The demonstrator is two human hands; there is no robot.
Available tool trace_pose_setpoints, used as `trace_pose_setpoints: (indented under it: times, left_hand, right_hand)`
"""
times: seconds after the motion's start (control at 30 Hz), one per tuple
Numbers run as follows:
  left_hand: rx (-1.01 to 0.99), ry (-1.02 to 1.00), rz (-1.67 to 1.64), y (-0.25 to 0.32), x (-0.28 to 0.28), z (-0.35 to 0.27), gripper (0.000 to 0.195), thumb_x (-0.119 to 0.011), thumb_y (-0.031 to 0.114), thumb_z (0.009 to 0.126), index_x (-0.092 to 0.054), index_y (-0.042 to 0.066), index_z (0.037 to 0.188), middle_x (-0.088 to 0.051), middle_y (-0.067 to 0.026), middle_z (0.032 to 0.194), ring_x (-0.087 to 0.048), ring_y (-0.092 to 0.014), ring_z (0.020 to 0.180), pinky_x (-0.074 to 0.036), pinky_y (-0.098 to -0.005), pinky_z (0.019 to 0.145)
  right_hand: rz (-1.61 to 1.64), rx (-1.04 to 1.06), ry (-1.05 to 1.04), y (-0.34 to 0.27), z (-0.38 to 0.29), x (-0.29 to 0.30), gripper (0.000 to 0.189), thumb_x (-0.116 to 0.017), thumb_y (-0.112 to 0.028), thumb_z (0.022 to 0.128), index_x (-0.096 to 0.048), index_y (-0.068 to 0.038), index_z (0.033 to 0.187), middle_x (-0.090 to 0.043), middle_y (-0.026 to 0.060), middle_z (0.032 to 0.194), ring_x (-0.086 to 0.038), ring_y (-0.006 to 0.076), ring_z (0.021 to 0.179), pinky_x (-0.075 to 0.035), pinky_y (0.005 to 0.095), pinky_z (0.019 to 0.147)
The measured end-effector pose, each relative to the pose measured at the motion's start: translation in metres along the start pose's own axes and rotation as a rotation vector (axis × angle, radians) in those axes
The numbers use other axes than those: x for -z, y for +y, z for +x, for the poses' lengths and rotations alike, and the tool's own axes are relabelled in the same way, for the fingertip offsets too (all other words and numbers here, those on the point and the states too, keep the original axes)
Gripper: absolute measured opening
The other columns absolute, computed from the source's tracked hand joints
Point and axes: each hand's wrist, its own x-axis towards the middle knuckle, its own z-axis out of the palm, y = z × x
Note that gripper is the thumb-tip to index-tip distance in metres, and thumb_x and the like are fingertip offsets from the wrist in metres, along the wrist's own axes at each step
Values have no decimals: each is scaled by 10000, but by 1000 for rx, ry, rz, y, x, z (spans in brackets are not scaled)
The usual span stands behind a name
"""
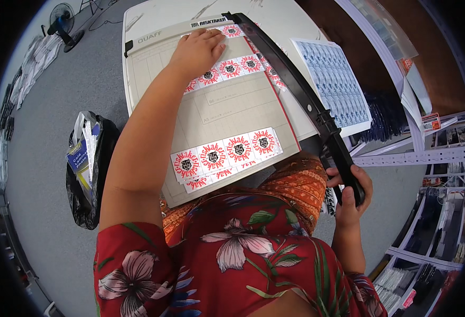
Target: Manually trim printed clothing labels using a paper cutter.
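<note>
A guillotine paper cutter with a grid-marked beige base lies before me, its front edge near my lap. My left hand rests palm down near the cutter's far guide, over a strip of round red-and-black printed stickers that it partly hides. With my right hand I grip the black handle of the raised blade arm. A second sticker strip crosses the base under my left wrist, reaching past the red cutting edge. Several overlapping strips lie at the near end of the base.
Blue printed sheets lie on the white table right of the blade. More printed pieces sit beneath the arm. A black plastic bag with packaging stands on the floor at left, a fan farther back. Shelving flanks the right.
</note>
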Motion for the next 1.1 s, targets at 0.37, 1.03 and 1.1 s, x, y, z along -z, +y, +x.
trace_pose_setpoints:
  times: [0.37, 1.03, 1.1]
  left_hand:
    - [6, 196, -7, 4, 2, -1, 260, -464, 264, 781, -541, 131, 990, -504, -26, 1070, -422, -231, 1044, -318, -377, 887]
    - [7, -57, 85, 3, 1, 1, 418, -328, 343, 815, -441, 174, 1179, -401, 11, 1236, -281, -261, 1189, -206, -404, 978]
    - [-1, 28, 85, 2, -2, -1, 414, -334, 344, 812, -450, 172, 1170, -409, 10, 1228, -281, -258, 1188, -210, -405, 975]
  right_hand:
    - [107, -22, 32, -7, 7, 1, 376, -518, -214, 802, -421, 3, 1092, -552, 151, 726, -558, 223, 734, -443, 357, 702]
    - [20, -20, 113, -41, 39, -5, 378, -523, -274, 791, -454, 15, 1025, -506, 96, 592, -540, 188, 605, -434, 303, 617]
    - [11, -12, 117, -38, 36, -4, 381, -520, -275, 794, -450, 16, 1029, -503, 96, 596, -538, 191, 607, -432, 302, 616]
